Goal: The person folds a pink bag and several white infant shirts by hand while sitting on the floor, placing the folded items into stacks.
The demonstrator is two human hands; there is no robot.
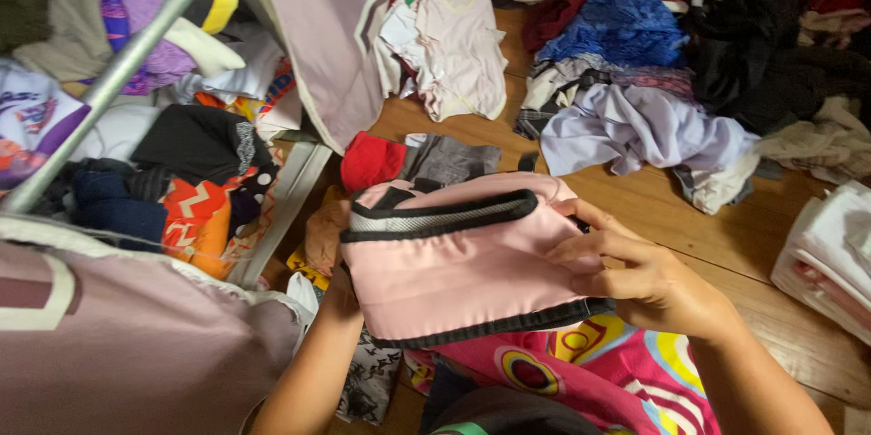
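Observation:
I hold a pink garment [454, 258] with dark trim and a grey band, folded flat, above my lap. My right hand [635, 276] grips its right edge, fingers spread over the front. My left hand [343, 294] is under its left side, mostly hidden by the cloth; only the wrist and forearm show. Below the garment lies a bright pink printed cloth [599, 371].
A fabric wardrobe with a metal pole [109, 81] and stacked clothes stands at the left. Loose clothes lie on the wooden floor [726, 244]: a lilac shirt [635, 131], a blue pile [626, 27], a red item [370, 161]. Folded white laundry [835, 254] sits at the right.

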